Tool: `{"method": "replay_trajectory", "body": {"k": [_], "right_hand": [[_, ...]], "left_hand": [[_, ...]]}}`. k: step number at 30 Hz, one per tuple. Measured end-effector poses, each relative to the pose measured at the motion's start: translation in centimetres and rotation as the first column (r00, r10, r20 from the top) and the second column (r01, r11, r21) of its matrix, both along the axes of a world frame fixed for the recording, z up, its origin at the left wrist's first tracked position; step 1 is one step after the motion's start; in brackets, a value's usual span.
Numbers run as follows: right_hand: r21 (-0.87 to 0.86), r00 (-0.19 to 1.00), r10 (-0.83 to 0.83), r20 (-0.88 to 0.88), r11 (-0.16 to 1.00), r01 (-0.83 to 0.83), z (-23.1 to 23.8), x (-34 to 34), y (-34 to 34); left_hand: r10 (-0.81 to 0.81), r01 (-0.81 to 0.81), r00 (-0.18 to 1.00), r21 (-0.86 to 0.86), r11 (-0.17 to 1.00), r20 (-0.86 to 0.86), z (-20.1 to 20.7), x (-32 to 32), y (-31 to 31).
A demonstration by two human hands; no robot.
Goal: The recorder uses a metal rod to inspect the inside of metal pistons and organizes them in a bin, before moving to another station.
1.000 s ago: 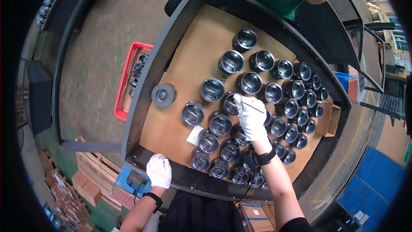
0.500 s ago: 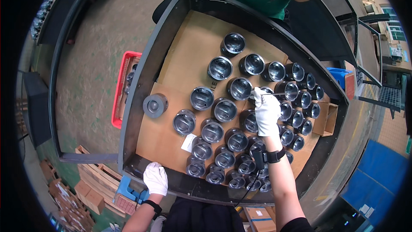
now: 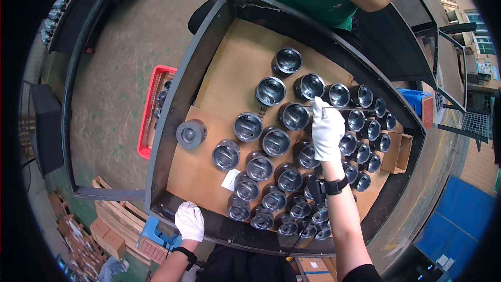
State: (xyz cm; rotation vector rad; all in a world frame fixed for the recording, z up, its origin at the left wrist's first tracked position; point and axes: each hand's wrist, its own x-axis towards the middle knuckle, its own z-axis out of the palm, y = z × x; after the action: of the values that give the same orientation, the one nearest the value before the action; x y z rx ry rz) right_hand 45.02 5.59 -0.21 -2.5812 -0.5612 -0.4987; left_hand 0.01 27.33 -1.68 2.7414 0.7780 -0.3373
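Observation:
My right hand (image 3: 329, 130), in a white glove, is closed on a thin metal rod (image 3: 355, 108) that lies sideways above the pistons. Just left of its fingertips stands a metal piston (image 3: 295, 116), its hollow side up; the hand hides part of the pistons beneath it. My left hand (image 3: 189, 221), gloved too, rests with curled fingers on the near rim of the dark metal bin (image 3: 237, 235). A lone piston (image 3: 191, 134) sits crown up at the bin's left side, unlike the several hollow-side-up ones around the middle and right.
Brown cardboard (image 3: 235, 52) lines the bin, and a small open carton (image 3: 399, 152) stands in its right corner. Beyond the far wall is a person in a green shirt (image 3: 308, 0). A red crate (image 3: 148, 109) with metal parts stands left of the bin, near wooden pallets (image 3: 122, 222).
My right hand has moved slightly farther away over the pistons, and more of the rod shows to its right. My left hand stays at the rim. The view has shifted a little.

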Motion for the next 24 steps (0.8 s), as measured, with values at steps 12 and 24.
{"method": "replay_trajectory", "body": {"k": [12, 24], "right_hand": [[-0.185, 0.994, 0.016, -0.104, 0.982, -0.036, -2.2, 0.6, 0.9], [0.286, 0.993, -0.089, -0.078, 0.952, 0.107, 4.8, 3.2, -0.9]], "left_hand": [[0.031, -0.032, 0.999, -0.014, 0.999, -0.042, -0.6, -0.6, 0.3], [0.095, -0.104, 0.982, -0.049, 0.993, -0.162, 1.4, 1.5, 0.0]]}}
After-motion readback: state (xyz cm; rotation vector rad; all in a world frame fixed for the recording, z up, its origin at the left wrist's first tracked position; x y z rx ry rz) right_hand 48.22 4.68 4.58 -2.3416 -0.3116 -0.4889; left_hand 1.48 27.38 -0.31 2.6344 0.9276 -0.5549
